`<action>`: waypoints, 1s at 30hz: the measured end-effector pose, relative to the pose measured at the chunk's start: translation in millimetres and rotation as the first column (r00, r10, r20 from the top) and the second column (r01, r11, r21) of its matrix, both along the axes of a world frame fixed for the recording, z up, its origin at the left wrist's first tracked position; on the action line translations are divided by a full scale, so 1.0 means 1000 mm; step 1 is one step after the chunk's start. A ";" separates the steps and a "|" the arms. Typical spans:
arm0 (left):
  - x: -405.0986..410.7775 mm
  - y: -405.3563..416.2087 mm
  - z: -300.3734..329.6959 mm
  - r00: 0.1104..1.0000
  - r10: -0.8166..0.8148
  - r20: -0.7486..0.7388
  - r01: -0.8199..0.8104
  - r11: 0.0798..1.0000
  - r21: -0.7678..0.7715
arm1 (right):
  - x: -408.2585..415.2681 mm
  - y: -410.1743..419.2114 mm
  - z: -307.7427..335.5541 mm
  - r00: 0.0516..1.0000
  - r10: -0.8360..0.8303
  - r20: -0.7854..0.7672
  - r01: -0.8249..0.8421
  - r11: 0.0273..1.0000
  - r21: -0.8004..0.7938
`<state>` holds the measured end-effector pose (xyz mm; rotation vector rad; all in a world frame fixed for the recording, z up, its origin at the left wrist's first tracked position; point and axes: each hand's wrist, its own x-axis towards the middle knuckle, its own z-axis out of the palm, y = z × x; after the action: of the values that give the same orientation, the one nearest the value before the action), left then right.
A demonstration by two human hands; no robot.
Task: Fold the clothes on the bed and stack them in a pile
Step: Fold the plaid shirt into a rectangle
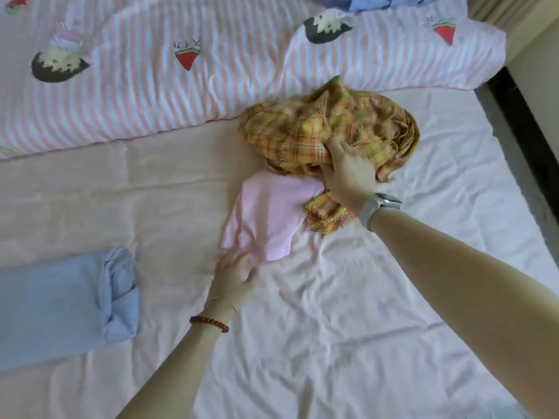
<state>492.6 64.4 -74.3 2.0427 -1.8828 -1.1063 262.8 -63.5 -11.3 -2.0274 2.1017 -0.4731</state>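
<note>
A crumpled yellow-orange plaid garment (326, 128) lies in a heap on the bed, just in front of the striped quilt. My right hand (344, 169) reaches into its lower edge and grips a fold of the plaid cloth. Partly under that heap lies a pale pink garment (269, 213), spreading toward me. My left hand (236, 276) pinches the pink garment's near corner. A light blue garment (60, 300) lies folded at the left edge of the bed.
A pink-and-white striped quilt (151, 86) with cartoon prints covers the far half of the bed. More blue clothing (369, 1) sits at the top edge. The pink bed sheet (348, 328) is wrinkled. The bed's right edge (514, 122) drops to a dark floor.
</note>
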 end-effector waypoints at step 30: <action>-0.010 0.081 0.102 0.907 0.206 -0.369 -0.239 0.970 -0.047 | -0.010 0.242 -0.024 0.968 0.249 -0.001 -0.210 0.819 0.534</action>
<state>482.8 145.2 27.8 1.7984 -1.4546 -1.2113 253.2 178.2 -35.2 -1.9299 1.7227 0.2115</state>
